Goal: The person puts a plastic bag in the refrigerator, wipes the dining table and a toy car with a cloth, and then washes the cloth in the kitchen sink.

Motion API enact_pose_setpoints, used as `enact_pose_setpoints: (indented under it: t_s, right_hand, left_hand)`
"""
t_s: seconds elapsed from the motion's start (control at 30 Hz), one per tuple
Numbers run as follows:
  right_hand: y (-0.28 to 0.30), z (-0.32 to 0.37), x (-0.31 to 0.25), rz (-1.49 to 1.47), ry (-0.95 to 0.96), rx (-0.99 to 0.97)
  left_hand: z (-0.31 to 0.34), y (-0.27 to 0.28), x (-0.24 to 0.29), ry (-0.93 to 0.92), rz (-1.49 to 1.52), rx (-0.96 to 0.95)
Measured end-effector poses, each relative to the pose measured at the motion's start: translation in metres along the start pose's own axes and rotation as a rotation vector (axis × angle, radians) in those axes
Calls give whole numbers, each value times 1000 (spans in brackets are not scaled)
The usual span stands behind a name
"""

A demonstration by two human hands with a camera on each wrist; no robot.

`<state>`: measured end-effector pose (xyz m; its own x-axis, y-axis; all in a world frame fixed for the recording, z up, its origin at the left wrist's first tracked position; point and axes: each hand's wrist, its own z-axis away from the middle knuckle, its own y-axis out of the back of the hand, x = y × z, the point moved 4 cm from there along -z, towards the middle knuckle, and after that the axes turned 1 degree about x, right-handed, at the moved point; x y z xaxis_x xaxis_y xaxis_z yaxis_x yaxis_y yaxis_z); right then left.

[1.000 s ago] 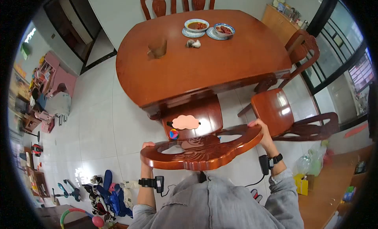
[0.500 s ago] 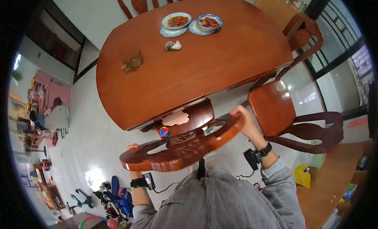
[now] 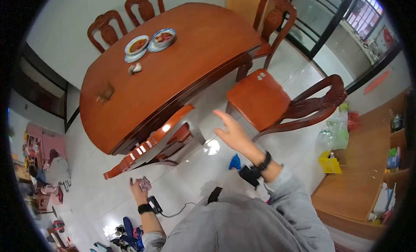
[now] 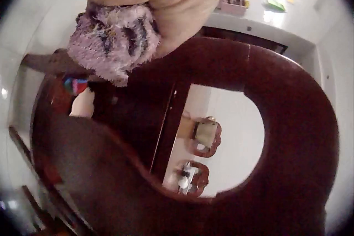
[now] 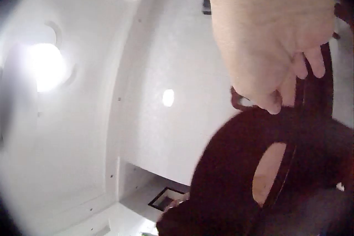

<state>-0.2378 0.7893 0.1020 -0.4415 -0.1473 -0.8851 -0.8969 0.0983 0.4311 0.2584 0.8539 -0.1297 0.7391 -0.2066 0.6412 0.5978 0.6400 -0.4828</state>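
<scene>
In my left hand (image 3: pixel 138 192) is a bunched, fuzzy pinkish-purple cloth (image 3: pixel 144 183), held against the palm in the left wrist view. That hand is just beside the lower left end of a carved wooden chair back (image 3: pixel 149 145). The chair stands at the near edge of the dining table (image 3: pixel 195 35), its seat mostly hidden. My right hand (image 3: pixel 234 134) is off the chair back, fingers extended and holding nothing, between that chair and a second chair's orange-brown seat (image 3: pixel 259 99).
Two bowls of food on saucers, one a soup bowl (image 3: pixel 138 45), stand on the table with a small grey-white item (image 3: pixel 134 69) and a brown glass-like container (image 3: pixel 105 92). Bags (image 3: pixel 333 132) and a wooden cabinet (image 3: pixel 353 182) are at the right.
Both hands have let go of the chair back, which now stands closer to the table. The right hand has opened away from it. The head view has turned rightward.
</scene>
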Motion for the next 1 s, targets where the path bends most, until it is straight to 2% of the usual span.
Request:
enact_pose_setpoints:
  t_s: [0.03, 0.07, 0.1, 0.13, 0.17, 0.2, 0.23, 0.27, 0.3, 0.33, 0.37, 0.43, 0.47, 0.5, 0.53, 0.57, 0.63, 0.67, 0.7, 0.73, 0.8, 0.83, 0.87, 0.93, 1.0]
  right_hand:
    - [36, 20, -4, 87, 38, 83]
    - [75, 39, -9, 172, 76, 161]
    - [119, 57, -20, 237, 137, 282]
    - [162, 73, -25, 340, 160, 445]
    - [203, 90, -25, 317, 102, 663]
    - [252, 107, -11, 455, 130, 771]
    - [301, 120, 10, 431, 98, 934]
    - [349, 133, 43, 440, 47, 998]
    - [390, 142, 78, 314, -52, 1066]
    - [427, 140, 111, 183, -145, 1124]
    - [458, 137, 145, 173, -138, 1106]
    - [500, 125, 212, 57, -347, 976]
    - [513, 111, 224, 53, -354, 952]
    - [522, 93, 235, -68, -368, 885]
    - [531, 75, 245, -189, -383, 814]
    - [540, 59, 255, -196, -385, 783]
    - [543, 24, 275, -601, -417, 619]
    - [539, 10, 282, -804, -437, 534]
    - [533, 3, 273, -794, -442, 444]
    - [537, 1, 286, -800, -449, 421]
    - [540, -2, 298, -828, -372, 139]
    - [543, -3, 296, -746, -327, 225]
    - [540, -5, 297, -744, -334, 205]
    - [542, -7, 293, -766, -203, 215]
    - [536, -6, 289, -759, -198, 204]
  left_hand:
    - [37, -29, -21, 93, -20, 23]
    - [39, -29, -52, 153, 26, 5]
    - [55, -42, -78, 138, -172, -136]
    - [65, -54, -107, 162, -180, -92]
    - [92, -90, -129, 181, -203, -66]
    - [116, -134, -150, 198, -226, -42]
    - [124, -163, -179, 236, -251, -83]
    - [130, -188, -206, 274, -274, -125]
    - [133, -208, -237, 334, -348, -215]
    - [138, -239, -268, 373, -326, -222]
    - [147, -271, -297, 411, -310, -227]
    - [171, -326, -349, 520, -329, -365]
    - [183, -350, -371, 516, -321, -341]
    - [200, -371, -393, 591, -357, -372]
    - [213, -384, -410, 663, -389, -402]
    - [208, -379, -428, 652, -372, -377]
    - [210, -369, -470, 1089, -7, -673]
    - [227, -385, -466, 1066, 4, -649]
    - [252, -411, -457, 1016, -129, -454]
    - [265, -423, -452, 967, -253, -261]
    - [264, -418, -460, 965, -151, -311]
    - [265, -421, -462, 920, -109, -311]
    - [266, -422, -462, 878, -71, -307]
    - [261, -414, -465, 815, -76, -267]
    - [255, -411, -457, 750, -84, -228]
